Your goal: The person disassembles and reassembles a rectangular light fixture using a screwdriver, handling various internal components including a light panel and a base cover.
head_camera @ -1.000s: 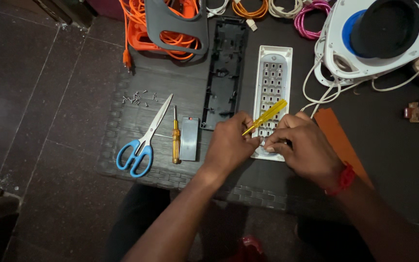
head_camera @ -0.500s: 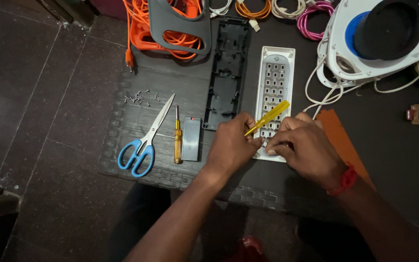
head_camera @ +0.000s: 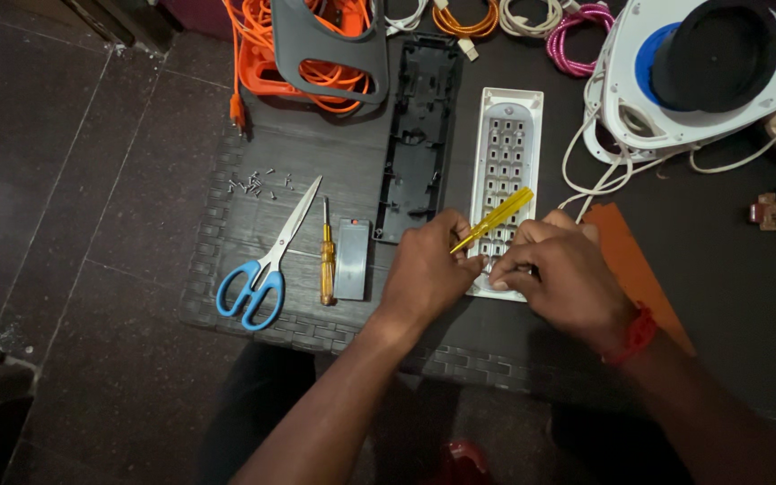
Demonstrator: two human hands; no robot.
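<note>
Little changed from a second ago: left hand (head_camera: 424, 269) still clamped on the yellow screwdriver (head_camera: 493, 219), handle slanting up and away over the white panel (head_camera: 505, 171). Right hand (head_camera: 560, 278) still pressed on the panel's near end, fingers curled together, grip unclear. Left of the left hand: grey block (head_camera: 352, 259), orange screwdriver (head_camera: 326, 256), blue-handled scissors (head_camera: 267, 260) on the tabletop (head_camera: 226, 305), all unmoved.

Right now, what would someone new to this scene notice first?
Probably the two hands at the table's near edge, the left hand and right hand, bent over a white gridded panel with a yellow screwdriver angled between them. Next, the blue-handled scissors to the left and the orange cable coiled at the top.
</note>
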